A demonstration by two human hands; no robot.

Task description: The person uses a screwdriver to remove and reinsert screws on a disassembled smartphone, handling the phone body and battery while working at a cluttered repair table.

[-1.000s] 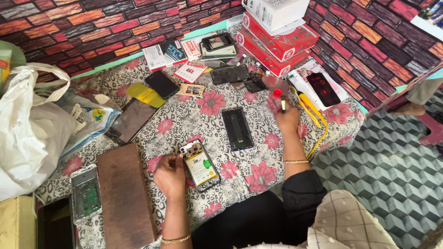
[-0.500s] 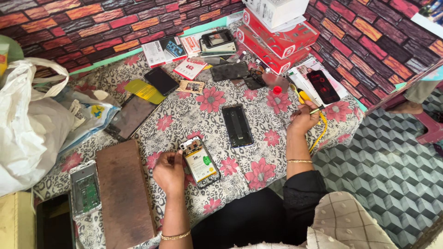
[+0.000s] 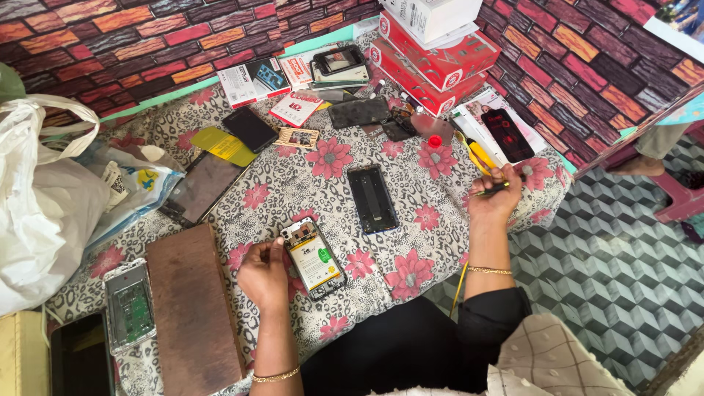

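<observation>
Yellow-labelled battery and bare circuitry show in the opened phone point(image 3: 314, 258), lying back-off on the floral cloth point(image 3: 411, 275), just right of the brown wooden board point(image 3: 192, 308). Left hand point(image 3: 264, 275) curls at the phone's left edge, touching it. Right hand point(image 3: 497, 196), well right of the board, pinches a slim dark tool point(image 3: 490, 189).

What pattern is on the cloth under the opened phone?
The cloth has a black-and-white leopard-style print with red-pink flowers, seen best in the head view.
</observation>
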